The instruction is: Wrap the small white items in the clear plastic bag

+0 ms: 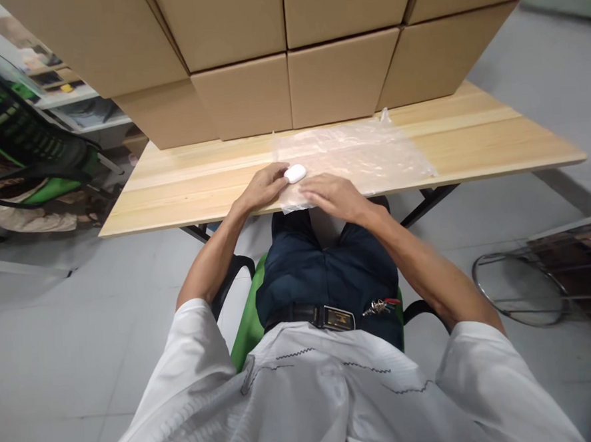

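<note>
A small white rounded oval case (295, 173) lies on a clear plastic sheet (356, 152) near the table's front edge. My left hand (266, 184) grips the case at its left end, between thumb and fingers. Just to the right and nearer to me, my right hand (335, 196) rests over the sheet, fingers stretched out and apart from the case. What lies beneath the right palm is hidden. The sheet is thin and wrinkled, and its near left corner hangs slightly over the edge.
Large cardboard boxes (240, 94) stand stacked along the back of the wooden table (183, 188). At the left is a black and green office chair (35, 150) with a person's leg beside it. A round metal stool frame (518, 257) stands on the right.
</note>
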The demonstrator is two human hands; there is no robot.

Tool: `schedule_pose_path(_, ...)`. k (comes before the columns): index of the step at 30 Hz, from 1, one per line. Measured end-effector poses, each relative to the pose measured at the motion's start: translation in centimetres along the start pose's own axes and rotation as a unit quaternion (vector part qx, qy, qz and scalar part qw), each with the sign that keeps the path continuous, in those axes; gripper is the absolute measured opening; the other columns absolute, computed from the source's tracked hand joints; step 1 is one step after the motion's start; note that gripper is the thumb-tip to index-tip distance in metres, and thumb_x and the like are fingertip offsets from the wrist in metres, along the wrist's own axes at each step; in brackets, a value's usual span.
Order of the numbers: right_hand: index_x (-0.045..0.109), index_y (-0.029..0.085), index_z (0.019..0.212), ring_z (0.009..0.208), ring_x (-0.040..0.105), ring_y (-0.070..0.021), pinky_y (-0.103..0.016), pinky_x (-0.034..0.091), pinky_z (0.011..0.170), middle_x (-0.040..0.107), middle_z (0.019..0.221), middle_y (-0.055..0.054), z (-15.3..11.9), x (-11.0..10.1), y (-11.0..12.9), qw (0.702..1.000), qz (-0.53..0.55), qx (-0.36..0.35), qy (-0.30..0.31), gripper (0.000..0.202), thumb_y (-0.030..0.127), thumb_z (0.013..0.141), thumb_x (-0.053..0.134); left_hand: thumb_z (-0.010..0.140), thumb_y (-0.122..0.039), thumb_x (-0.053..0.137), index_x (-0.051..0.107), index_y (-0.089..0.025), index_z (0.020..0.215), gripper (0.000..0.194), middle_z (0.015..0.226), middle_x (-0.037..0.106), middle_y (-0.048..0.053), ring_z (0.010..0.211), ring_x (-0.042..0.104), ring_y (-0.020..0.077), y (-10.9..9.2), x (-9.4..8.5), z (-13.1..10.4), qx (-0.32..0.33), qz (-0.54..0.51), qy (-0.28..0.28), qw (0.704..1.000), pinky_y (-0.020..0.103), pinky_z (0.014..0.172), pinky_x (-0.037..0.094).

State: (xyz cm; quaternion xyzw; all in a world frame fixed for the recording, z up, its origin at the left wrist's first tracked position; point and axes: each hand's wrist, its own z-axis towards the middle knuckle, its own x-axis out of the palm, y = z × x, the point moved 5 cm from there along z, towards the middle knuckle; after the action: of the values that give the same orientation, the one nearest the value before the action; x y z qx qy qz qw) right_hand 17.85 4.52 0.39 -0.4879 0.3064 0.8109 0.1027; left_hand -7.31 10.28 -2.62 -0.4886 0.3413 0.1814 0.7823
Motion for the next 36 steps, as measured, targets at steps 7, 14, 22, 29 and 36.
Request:
schedule_pose_path(7,0.081,0.023,0.178,0.178,0.069,-0.0391,-0.061,0.056,0.148,0.075,0.190,-0.014,6.0,-0.3,-1.5,0.995,-0.070,0.063,0.036,0.069,0.017,0.115,0.053,0.096,-0.027,0.061,0.078,-0.015,0.173,0.080,0.158,0.093,0.016,0.152,0.086,0.0382,0.3,-1.0,-0.6,-0.030,0.024,-0.017,0.999,0.062,0.145,0.063)
schedule_pose_path(14,0.082,0.025,0.163,0.155,0.079,-0.0415,-0.053,0.064,0.124,0.082,0.173,-0.019,7.2,0.5,-1.3,0.982,-0.138,0.108,0.066,0.050,0.028,0.123,0.053,0.082,-0.025,0.061,0.085,-0.019,0.158,0.080,0.163,0.092,0.013,0.163,0.080,0.0390,0.4,-1.3,-1.5,0.009,0.003,0.000,1.000,0.064,0.151,0.058)
schedule_pose_path(22,0.073,0.022,0.170,0.144,0.081,-0.0467,-0.055,0.063,0.115,0.085,0.166,-0.024,8.1,1.7,-1.1,0.981,-0.152,0.108,0.057,0.051,0.044,0.126,0.061,0.084,-0.026,0.061,0.088,-0.020,0.162,0.082,0.166,0.091,0.012,0.158,0.083,0.0414,0.1,-1.1,-1.4,0.025,0.024,0.014,0.999,0.064,0.147,0.062)
schedule_pose_path(29,0.065,0.015,0.180,0.140,0.083,-0.0566,-0.070,0.064,0.119,0.085,0.157,-0.035,6.2,1.9,-2.5,0.967,-0.158,0.200,-0.002,0.079,0.074,0.130,0.049,0.086,-0.027,0.063,0.087,-0.015,0.163,0.081,0.173,0.087,0.018,0.162,0.082,0.0419,0.9,-1.0,-1.6,0.006,0.047,0.004,0.999,0.064,0.147,0.061)
schedule_pose_path(36,0.073,0.014,0.174,0.140,0.085,-0.0547,-0.068,0.066,0.118,0.090,0.152,-0.034,4.8,0.9,-2.6,0.964,-0.129,0.232,-0.020,0.084,0.073,0.133,0.030,0.086,-0.033,0.066,0.087,-0.020,0.164,0.082,0.169,0.089,0.015,0.157,0.084,0.0409,0.7,-1.3,-2.2,-0.006,0.020,0.017,1.000,0.063,0.144,0.064)
